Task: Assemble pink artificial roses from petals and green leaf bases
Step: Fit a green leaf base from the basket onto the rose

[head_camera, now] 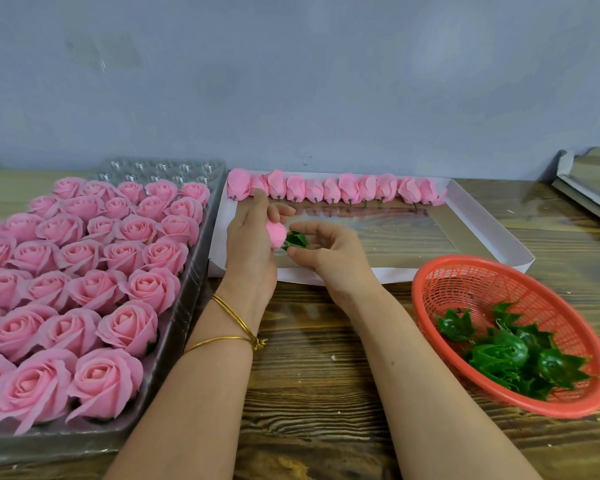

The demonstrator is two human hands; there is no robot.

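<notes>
My left hand (252, 242) holds a pink rose bud (277, 235) over the near left part of the white box lid (492, 225). My right hand (321, 249) pinches a green leaf base (296, 240) right against the bud's lower end. A row of several pink buds (336, 190) with short stems lies along the lid's far edge. Several green leaf bases (510, 355) sit in the red plastic basket (440, 289) at the right.
A clear plastic tray (174, 327) on the left is filled with several finished pink roses (84, 282). The worktop is brown wood (309, 375). A grey wall stands behind. A flat cardboard box (589, 192) lies at the far right.
</notes>
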